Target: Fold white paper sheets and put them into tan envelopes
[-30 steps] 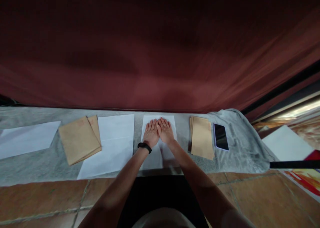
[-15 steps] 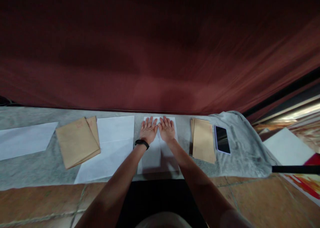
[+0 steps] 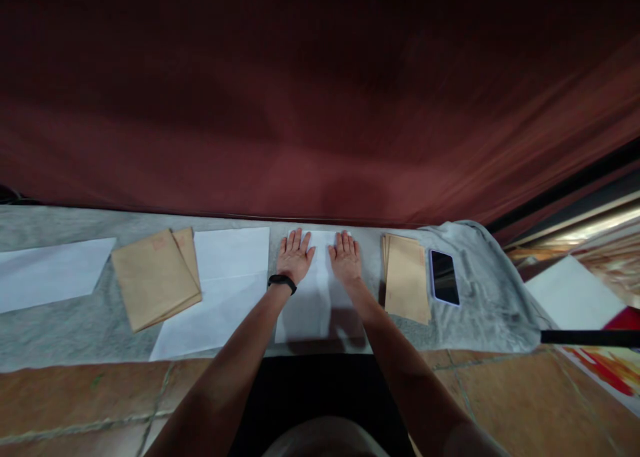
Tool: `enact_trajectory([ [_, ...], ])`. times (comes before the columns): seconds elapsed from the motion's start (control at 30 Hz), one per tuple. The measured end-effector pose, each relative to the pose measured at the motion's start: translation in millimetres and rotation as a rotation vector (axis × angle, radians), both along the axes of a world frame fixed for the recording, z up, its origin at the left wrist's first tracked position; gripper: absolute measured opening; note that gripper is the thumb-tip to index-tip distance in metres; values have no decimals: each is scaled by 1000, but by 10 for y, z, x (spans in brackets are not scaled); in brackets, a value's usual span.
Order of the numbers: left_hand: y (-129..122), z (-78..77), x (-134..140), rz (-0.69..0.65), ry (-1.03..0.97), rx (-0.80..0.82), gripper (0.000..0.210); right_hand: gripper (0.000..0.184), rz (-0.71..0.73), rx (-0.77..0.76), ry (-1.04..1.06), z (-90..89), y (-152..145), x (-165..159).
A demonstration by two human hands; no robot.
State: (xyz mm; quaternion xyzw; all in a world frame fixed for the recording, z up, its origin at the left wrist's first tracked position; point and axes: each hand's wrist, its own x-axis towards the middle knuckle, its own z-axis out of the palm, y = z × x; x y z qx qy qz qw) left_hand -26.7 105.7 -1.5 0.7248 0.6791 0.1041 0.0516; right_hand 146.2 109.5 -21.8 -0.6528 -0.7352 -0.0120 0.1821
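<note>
Head view showed both hands pressed flat on a white sheet of paper (image 3: pixel 320 297) that lay in the middle of a grey cloth (image 3: pixel 480 310) spread along the floor. The left hand (image 3: pixel 294 258), with a black band (image 3: pixel 282 282) at its wrist, rested on the sheet's far left part; the right hand (image 3: pixel 346 260) rested on its far right part, with a strip of bare paper between them. On each hand the fingers (image 3: pixel 300 240) were stretched out straight and slightly spread, palms down, gripping nothing.

The sheet looked thin, light and limp, likely to crease or slide on the cloth under a careless push. A corner or an edge would probably be the best place to take hold of it, pinched gently.

Left of it lay a larger white sheet (image 3: pixel 220 290), then a small pile of brown envelopes (image 3: pixel 155 277) overlapping that sheet's edge, then another white sheet (image 3: pixel 50 273) further left. Right of the hands sat a second stack of brown envelopes (image 3: pixel 407 277), and just beside it a phone (image 3: pixel 444 277), face up with a dark screen.

Reddish-brown tiles (image 3: pixel 100 403) made up the floor nearer the person, and a dark red curtain (image 3: pixel 320 110) filled the space behind the cloth. More white paper (image 3: pixel 570 290) and something brightly coloured lay at the far right.
</note>
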Motion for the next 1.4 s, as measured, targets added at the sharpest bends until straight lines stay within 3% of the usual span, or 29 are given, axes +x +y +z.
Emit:
enact_trajectory([
  [0.27, -7, -7, 9, 0, 3, 15, 61, 58, -35, 50, 27, 58, -263, 148],
  [0.5, -3, -32, 0, -6, 7, 24, 62, 53, 259, -68, 22, 243, -1200, -37],
  [0.6, -12, -8, 8, -3, 7, 12, 61, 52, 291, -99, 28, 254, -1499, -39],
  [0.97, -45, 35, -61, -27, -29, 41, 61, 54, 180, -58, -5, 239, -1735, 338],
  [1.1, -421, 39, -21, -43, -13, 77, 61, 52, 181, -46, -10, 207, -1735, 343],
  [1.3, -1524, -18, 33, -346, 50, 54, 57, 53, 194, -6, -21, 126, -1720, 364],
  [1.4, -1884, -29, -37, -355, 90, 68, 56, 52, 196, 18, -28, 99, -1719, 373],
])
